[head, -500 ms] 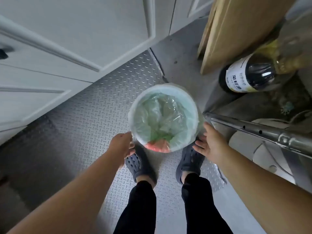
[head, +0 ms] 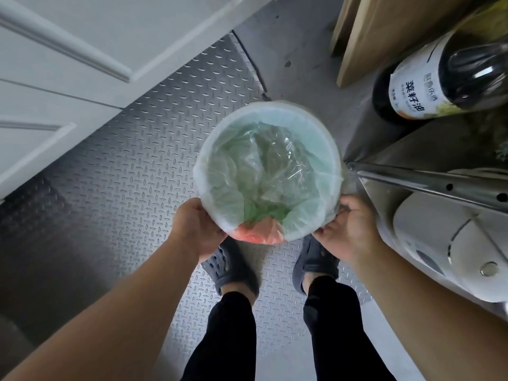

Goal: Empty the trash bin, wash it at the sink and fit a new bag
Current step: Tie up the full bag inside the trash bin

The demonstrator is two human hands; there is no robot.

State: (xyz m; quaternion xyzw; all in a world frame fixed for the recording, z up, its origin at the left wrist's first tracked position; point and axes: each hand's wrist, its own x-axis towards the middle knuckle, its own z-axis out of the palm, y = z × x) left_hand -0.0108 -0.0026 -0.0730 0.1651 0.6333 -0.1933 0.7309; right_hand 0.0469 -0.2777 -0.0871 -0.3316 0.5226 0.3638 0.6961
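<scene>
Seen from your own head, looking straight down: your legs in black trousers (head: 228, 334) and grey perforated clogs (head: 233, 270) stand on a diamond-plate metal floor (head: 115, 171), feet slightly apart. Just above the clogs, your left hand (head: 196, 229) cups the near-left side of the round trash bin (head: 334, 160), fingers curled under and out of sight behind its wall, the thumb side pressed against the rim. Your right hand (head: 347, 229) meets the bin at its near-right side, fingers (head: 327, 229) partly curled and touching the plastic that folds over the edge; whether they have a firm hold on it cannot be told. The bin sits between the two hands, above your feet, its mouth facing up at you. A pale green translucent bag (head: 299, 215) lines it and wraps over the rim, crumpled clear and green plastic fills the inside, and a pink-red patch (head: 258, 235) shows at the near edge. Just right of the bin, a shiny metal bar (head: 428, 182) runs outward past a white rounded appliance (head: 439, 243). Farther right, a dark bottle (head: 412, 92) with a white label lies at an angle on a grey surface beside a tan board (head: 390, 34). Beyond the bin to the left, white panelled doors (head: 82, 37) line the floor's far edge.
</scene>
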